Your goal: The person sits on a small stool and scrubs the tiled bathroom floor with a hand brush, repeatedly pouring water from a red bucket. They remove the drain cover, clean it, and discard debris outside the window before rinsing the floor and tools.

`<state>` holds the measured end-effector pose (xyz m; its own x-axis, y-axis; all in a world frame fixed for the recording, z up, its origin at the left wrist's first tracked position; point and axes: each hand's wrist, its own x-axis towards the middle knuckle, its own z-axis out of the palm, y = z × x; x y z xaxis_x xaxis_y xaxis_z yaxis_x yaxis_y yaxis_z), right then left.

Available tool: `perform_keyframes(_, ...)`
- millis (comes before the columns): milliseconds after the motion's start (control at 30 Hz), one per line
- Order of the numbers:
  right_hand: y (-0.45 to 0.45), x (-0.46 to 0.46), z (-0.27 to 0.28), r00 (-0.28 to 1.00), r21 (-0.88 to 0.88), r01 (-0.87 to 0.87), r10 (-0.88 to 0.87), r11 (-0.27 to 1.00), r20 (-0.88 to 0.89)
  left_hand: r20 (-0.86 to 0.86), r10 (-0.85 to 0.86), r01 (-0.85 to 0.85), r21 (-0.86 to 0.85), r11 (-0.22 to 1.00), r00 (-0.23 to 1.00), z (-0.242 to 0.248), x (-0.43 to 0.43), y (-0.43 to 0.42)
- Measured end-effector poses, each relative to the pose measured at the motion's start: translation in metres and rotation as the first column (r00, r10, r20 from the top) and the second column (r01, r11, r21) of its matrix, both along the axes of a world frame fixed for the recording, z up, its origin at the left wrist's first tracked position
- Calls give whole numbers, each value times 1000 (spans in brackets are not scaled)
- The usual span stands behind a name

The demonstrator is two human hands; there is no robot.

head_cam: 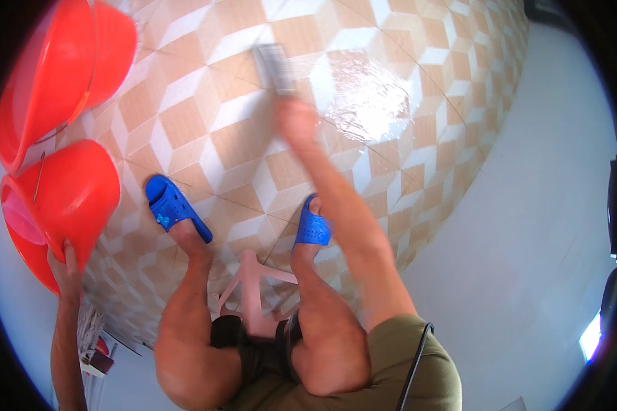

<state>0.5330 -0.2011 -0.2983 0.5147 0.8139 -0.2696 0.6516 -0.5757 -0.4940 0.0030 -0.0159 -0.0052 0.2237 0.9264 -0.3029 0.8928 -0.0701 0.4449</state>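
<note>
My right hand (297, 119) is stretched forward over the tiled floor (236, 136), blurred by motion. It grips a grey hand tool (275, 67), too smeared to name more exactly, held low with its shadow beside it. A shiny wet patch (373, 103) lies on the tiles just right of that tool. At the far left, my left hand (68, 269) holds the rim of a red plastic bucket (77, 190), which is tilted with its mouth facing left and has a thin wire handle. Some of the left fingers are hidden by the bucket's wall.
Another red bucket (110, 56) stands beyond the held one. A pink plastic stool (252, 293) is beneath me, between my feet in blue slippers (172, 205). A mop head (90, 329) rests behind the left arm. The pale wall (498, 246) borders the floor on the right.
</note>
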Motion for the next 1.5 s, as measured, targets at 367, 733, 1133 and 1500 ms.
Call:
perform_keyframes(367,-204,90,-1,860,-217,499,-448,839,246,-149,30,-30,8,1000,988,-6,-31,19)
perform_keyframes(733,-344,23,22,824,-498,541,-307,678,477,-265,-47,83,124,989,963,-4,-30,25)
perform_keyframes(1133,-225,186,28,819,-78,572,-574,817,-8,-293,-41,69,86,994,955,4,-22,27)
perform_keyframes(1500,-514,196,20,-534,-125,845,-805,-521,-258,-298,-38,73,109,991,954,-4,-39,37)
